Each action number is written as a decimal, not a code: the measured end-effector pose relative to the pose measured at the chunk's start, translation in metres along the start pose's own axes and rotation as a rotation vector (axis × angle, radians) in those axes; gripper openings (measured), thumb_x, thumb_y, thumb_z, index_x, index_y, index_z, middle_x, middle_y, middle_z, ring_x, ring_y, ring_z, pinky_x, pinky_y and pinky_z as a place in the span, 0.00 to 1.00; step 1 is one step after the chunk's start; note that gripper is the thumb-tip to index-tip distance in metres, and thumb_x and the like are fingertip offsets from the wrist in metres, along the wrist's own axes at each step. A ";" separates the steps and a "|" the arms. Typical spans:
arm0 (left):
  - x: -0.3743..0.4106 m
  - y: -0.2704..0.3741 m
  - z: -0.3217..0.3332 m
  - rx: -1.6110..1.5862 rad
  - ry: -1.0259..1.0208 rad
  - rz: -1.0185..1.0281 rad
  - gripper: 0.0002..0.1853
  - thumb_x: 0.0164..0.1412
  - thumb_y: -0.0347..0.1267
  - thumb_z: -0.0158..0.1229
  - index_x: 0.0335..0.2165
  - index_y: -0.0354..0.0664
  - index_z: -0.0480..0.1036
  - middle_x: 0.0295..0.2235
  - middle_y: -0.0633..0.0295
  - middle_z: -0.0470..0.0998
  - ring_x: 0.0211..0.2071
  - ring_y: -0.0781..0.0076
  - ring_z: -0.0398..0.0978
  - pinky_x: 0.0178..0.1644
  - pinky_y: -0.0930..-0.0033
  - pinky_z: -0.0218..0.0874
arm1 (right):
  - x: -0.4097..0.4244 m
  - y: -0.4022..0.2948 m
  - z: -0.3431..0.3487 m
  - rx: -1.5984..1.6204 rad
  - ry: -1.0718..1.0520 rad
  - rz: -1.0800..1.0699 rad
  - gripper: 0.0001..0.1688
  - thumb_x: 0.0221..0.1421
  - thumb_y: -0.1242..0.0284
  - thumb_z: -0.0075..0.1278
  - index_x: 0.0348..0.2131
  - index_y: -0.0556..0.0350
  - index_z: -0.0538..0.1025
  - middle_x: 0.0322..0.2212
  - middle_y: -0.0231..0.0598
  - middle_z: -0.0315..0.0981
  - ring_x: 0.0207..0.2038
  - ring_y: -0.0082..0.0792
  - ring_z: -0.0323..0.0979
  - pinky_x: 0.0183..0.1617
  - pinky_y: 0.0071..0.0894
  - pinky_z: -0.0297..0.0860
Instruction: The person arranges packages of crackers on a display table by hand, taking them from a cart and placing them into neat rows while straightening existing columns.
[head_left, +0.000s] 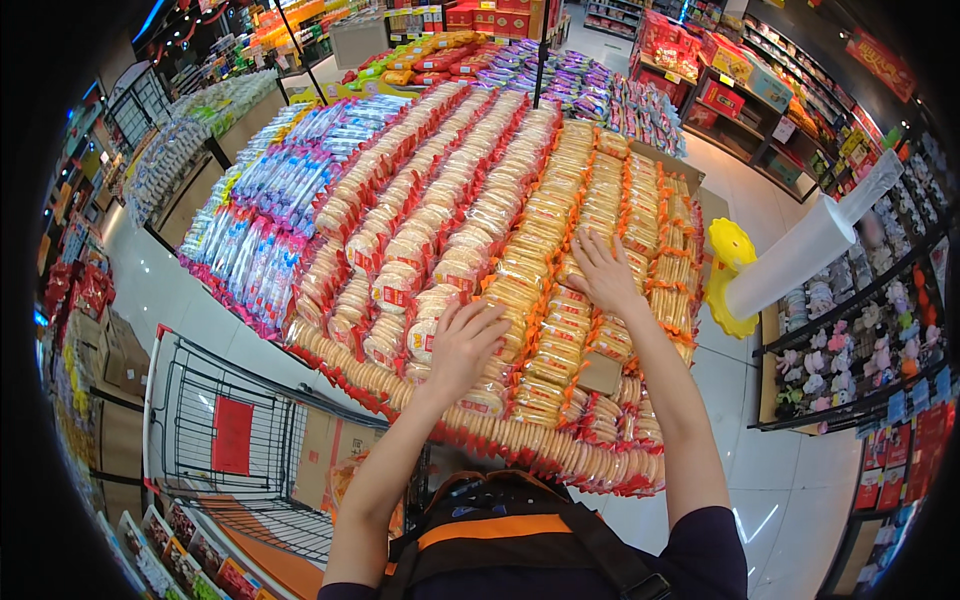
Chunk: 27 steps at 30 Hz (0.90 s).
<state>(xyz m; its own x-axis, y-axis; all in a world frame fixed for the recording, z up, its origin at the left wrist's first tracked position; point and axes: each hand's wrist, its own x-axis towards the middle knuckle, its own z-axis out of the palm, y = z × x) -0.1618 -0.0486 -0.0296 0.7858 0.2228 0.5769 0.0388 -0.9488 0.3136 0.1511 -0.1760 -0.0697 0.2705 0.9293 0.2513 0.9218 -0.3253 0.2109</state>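
Before me is a wide display of individually wrapped round crackers in long rows. My left hand (465, 345) lies palm down, fingers bent, where the red-edged packs of pale rice crackers (431, 217) meet the orange-edged packs of golden crackers (536, 232). Farther forward and to the right, my right hand (606, 276) is spread flat over the golden packs. Neither hand grips a pack. Between the rows below my right hand, a bare patch of brown cardboard (600, 373) shows. Packs stood on edge line the display's near rim (525, 442).
A wire shopping cart (225, 405) with a cardboard box (322, 450) stands at near left. A plastic-bag roll (791, 255) on a yellow holder (731, 281) projects at the right. A thin black post (541, 71) rises behind the rows. Blue-and-pink packets (277, 184) fill the display's left side.
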 end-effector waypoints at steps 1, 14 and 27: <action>-0.002 0.001 0.000 0.008 -0.005 0.002 0.20 0.50 0.28 0.64 0.45 0.47 0.76 0.51 0.65 0.75 0.55 0.61 0.67 0.64 0.50 0.50 | 0.000 -0.001 0.003 0.012 -0.033 -0.001 0.43 0.65 0.44 0.35 0.68 0.48 0.50 0.69 0.40 0.41 0.71 0.41 0.40 0.71 0.58 0.35; -0.005 0.006 -0.005 0.032 -0.101 0.027 0.29 0.52 0.29 0.64 0.55 0.48 0.70 0.59 0.61 0.67 0.64 0.59 0.57 0.69 0.46 0.40 | 0.000 -0.003 -0.018 -0.052 -0.092 0.014 0.56 0.59 0.35 0.33 0.69 0.56 0.44 0.69 0.44 0.41 0.71 0.42 0.38 0.73 0.55 0.28; -0.015 0.006 -0.004 0.001 -0.058 -0.013 0.27 0.52 0.31 0.65 0.52 0.48 0.72 0.59 0.63 0.68 0.63 0.58 0.59 0.68 0.47 0.43 | -0.005 -0.002 -0.028 -0.040 0.058 0.015 0.55 0.56 0.38 0.45 0.66 0.58 0.54 0.66 0.47 0.49 0.69 0.46 0.45 0.71 0.62 0.33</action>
<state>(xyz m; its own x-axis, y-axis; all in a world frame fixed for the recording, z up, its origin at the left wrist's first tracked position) -0.1758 -0.0568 -0.0337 0.8199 0.2217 0.5279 0.0497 -0.9461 0.3201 0.1402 -0.1848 -0.0450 0.2669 0.9128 0.3090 0.9054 -0.3474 0.2441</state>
